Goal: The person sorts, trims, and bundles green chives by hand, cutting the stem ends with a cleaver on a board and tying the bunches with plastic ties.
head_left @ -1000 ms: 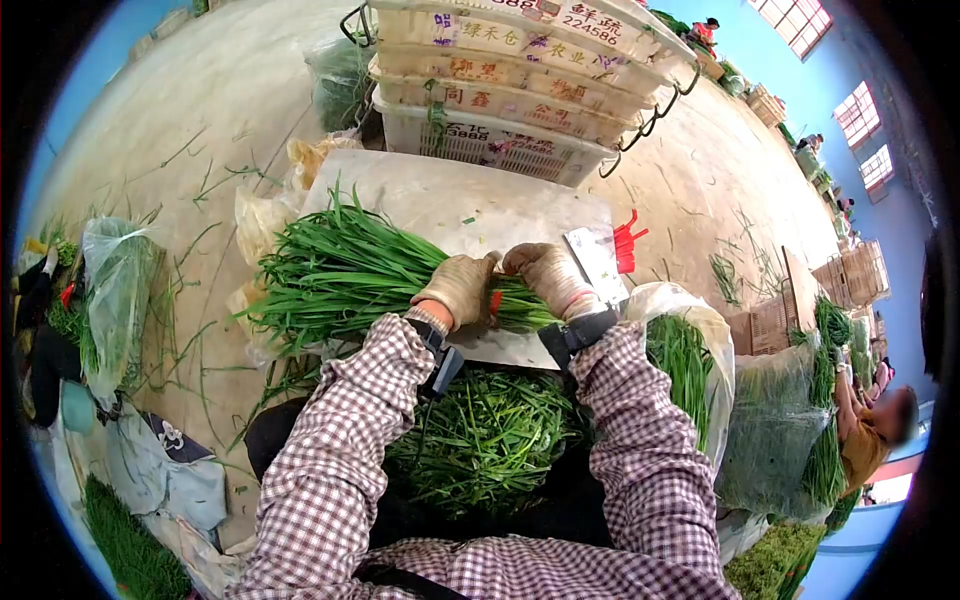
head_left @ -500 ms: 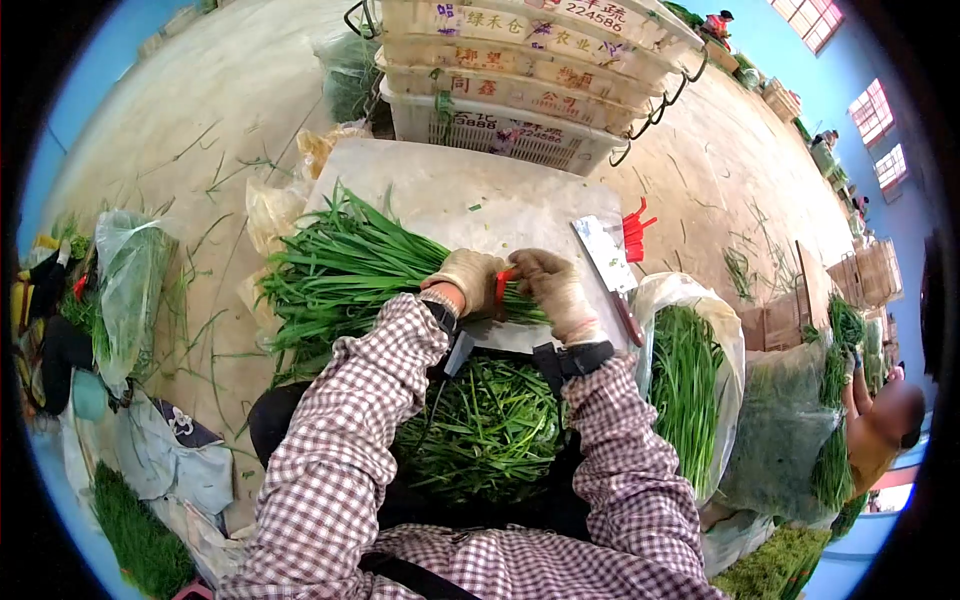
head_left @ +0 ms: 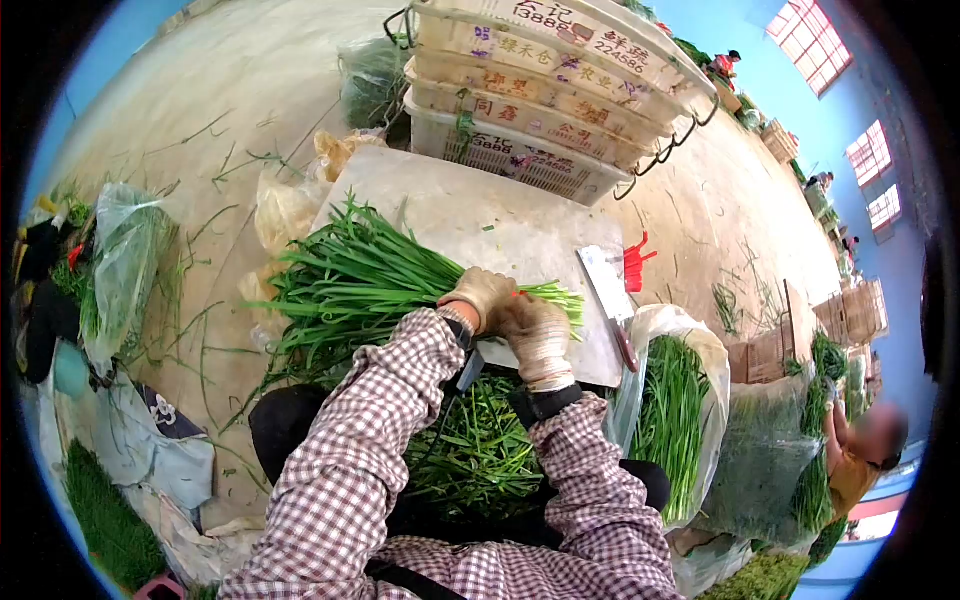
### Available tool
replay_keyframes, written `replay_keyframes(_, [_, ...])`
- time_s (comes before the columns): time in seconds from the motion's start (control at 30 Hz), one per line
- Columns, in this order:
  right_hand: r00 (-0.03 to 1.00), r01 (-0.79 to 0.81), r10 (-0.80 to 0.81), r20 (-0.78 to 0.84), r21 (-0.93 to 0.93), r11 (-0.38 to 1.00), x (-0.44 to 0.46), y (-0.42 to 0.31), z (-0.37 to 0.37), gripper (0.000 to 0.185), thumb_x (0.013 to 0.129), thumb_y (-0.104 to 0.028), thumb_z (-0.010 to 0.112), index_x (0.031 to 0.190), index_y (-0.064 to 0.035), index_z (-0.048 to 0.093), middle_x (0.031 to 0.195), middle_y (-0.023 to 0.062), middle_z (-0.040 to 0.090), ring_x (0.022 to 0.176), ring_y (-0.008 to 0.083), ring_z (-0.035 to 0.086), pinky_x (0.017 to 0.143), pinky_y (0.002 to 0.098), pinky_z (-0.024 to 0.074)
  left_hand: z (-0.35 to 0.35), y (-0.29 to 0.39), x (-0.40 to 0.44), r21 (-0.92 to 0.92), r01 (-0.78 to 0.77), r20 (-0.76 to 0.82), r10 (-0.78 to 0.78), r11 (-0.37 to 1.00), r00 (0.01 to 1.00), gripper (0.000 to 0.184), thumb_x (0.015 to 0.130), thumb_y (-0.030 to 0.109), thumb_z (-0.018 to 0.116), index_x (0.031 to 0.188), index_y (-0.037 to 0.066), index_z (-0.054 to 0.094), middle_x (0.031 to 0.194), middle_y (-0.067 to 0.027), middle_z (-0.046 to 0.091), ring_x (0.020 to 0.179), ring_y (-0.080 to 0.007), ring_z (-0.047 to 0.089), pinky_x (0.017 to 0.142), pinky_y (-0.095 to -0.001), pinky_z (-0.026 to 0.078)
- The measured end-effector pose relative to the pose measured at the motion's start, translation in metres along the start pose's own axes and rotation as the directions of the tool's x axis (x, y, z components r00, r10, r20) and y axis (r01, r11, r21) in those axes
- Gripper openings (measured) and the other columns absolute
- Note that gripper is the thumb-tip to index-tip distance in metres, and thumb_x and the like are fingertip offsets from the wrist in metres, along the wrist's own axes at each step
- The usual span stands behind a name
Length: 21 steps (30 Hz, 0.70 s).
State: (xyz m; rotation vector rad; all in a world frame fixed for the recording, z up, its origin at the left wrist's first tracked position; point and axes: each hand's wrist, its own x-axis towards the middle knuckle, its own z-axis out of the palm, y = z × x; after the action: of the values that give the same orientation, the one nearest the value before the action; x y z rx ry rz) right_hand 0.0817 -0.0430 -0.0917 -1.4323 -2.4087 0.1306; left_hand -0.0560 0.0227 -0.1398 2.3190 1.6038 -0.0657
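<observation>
A bunch of long flat green leaves, like garlic chives [head_left: 375,268], lies across a pale board. Gloved, my left hand [head_left: 484,298] is closed round the bunch near its cut end. My right hand [head_left: 536,338], also gloved, is closed against the left one, at a red tie [head_left: 518,293]. Only a bit of that tie shows; the fingers hide the rest. Pale stem ends stick out to the right of both hands. A cleaver [head_left: 607,290] with a brown handle rests on the board's right side, next to several red strips [head_left: 636,263].
Stacked white crates [head_left: 540,120] stand behind the board [head_left: 400,175]. Loose cut leaves [head_left: 475,450] fill the space below my arms. A plastic bag of chives [head_left: 672,420] stands at right. Beyond it, a person [head_left: 858,455] handles greens. Another bag of greens [head_left: 130,270] stands left.
My right hand has moved down and left, up against my left hand, and now covers most of the red tie. The whole view has shifted slightly.
</observation>
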Motion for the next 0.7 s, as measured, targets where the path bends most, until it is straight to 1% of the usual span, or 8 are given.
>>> replay_keyframes(0.1, [0.969,0.093,-0.094,0.229,0.013,0.996,0.017,0.02,-0.013,0.013,0.081,-0.018,0.07,0.092,-0.0106,0.07,0.089,0.0121,0.067,0.08,0.0344,0.064,0.069,0.0403,0.0518,-0.015,0.008,-0.014,-0.021,0.028,0.068,-0.026,0.999,0.997,0.054,0.074,0.05,0.076,0.109,0.009,0.068,0.103,-0.0108,0.072,0.097,-0.0264,0.069,0.082,-0.0376,0.055])
replay_keyframes(0.13, [0.997,0.046,-0.053,0.053,0.126,0.991,0.014,0.011,-0.048,0.019,0.08,-0.018,0.071,0.097,-0.0115,0.07,0.097,0.0112,0.066,0.084,0.0334,0.065,0.071,0.0398,0.0524,-0.033,0.012,-0.028,-0.047,0.019,0.099,-0.014,0.999,0.995,0.058,0.072,0.052,0.077,0.11,0.008,0.067,0.102,-0.0122,0.071,0.096,-0.0277,0.069,0.082,-0.0385,0.055])
replay_keyframes(0.23, [0.986,0.163,-0.15,0.069,-0.254,0.953,0.025,-0.001,-0.082,0.036,0.085,-0.027,0.066,0.119,-0.019,0.06,0.115,0.0053,0.063,0.099,0.0269,0.064,0.082,0.0403,0.0523,-0.041,0.013,-0.037,-0.078,0.005,0.101,0.003,0.997,0.995,0.071,0.063,0.059,0.082,0.109,0.007,0.065,0.097,-0.012,0.07,0.092,-0.0284,0.069,0.081,-0.0397,0.055])
replay_keyframes(0.4, [0.801,0.498,-0.124,0.586,-0.536,0.681,0.062,-0.018,-0.062,0.027,0.091,-0.018,0.058,0.116,-0.0167,0.066,0.114,0.0047,0.066,0.103,0.0234,0.065,0.083,0.0374,0.0525,-0.022,0.007,-0.026,-0.047,-0.035,0.084,0.039,0.998,0.996,0.066,0.061,0.062,0.081,0.107,0.015,0.068,0.099,-0.0076,0.071,0.095,-0.0269,0.069,0.083,-0.0393,0.054])
replay_keyframes(0.5, [0.712,0.606,-0.107,0.694,-0.53,0.593,0.073,-0.009,-0.051,0.021,0.091,-0.019,0.056,0.105,-0.0143,0.071,0.104,0.0058,0.071,0.097,0.0243,0.068,0.079,0.0366,0.0539,-0.025,0.007,-0.031,-0.064,-0.055,0.064,0.059,0.996,0.996,0.064,0.062,0.06,0.082,0.107,0.016,0.069,0.104,-0.007,0.071,0.098,-0.0254,0.069,0.084,-0.0382,0.054])
replay_keyframes(0.57, [0.667,0.569,-0.087,0.74,-0.43,0.701,0.076,0.006,-0.049,0.02,0.089,-0.02,0.057,0.095,-0.0107,0.073,0.096,0.01,0.072,0.093,0.0271,0.069,0.077,0.0377,0.0547,-0.029,0.006,-0.03,-0.099,-0.053,0.096,0.063,0.994,0.993,0.066,0.062,0.058,0.083,0.109,0.013,0.069,0.108,-0.007,0.071,0.1,-0.0243,0.069,0.084,-0.0373,0.054])
replay_keyframes(0.6, [0.676,0.563,-0.153,0.721,-0.371,0.738,0.07,0.012,-0.049,0.02,0.089,-0.021,0.057,0.095,-0.0109,0.073,0.096,0.0104,0.072,0.092,0.028,0.07,0.077,0.0382,0.0548,-0.005,0.002,-0.018,-0.047,-0.078,-0.04,0.076,0.996,0.996,0.067,0.063,0.058,0.083,0.111,0.013,0.069,0.108,-0.0074,0.071,0.1,-0.0233,0.069,0.085,-0.0363,0.054])
replay_keyframes(0.7, [0.693,0.52,-0.181,0.698,-0.31,0.796,0.065,0.036,-0.032,0.023,0.089,-0.028,0.057,0.1,-0.0127,0.071,0.092,0.0115,0.071,0.087,0.0316,0.068,0.077,0.0416,0.0535,-0.02,0.007,-0.023,-0.059,-0.009,0.072,0.013,0.998,0.997,0.067,0.064,0.059,0.082,0.111,0.013,0.069,0.109,-0.0076,0.071,0.101,-0.0228,0.069,0.086,-0.0351,0.053])
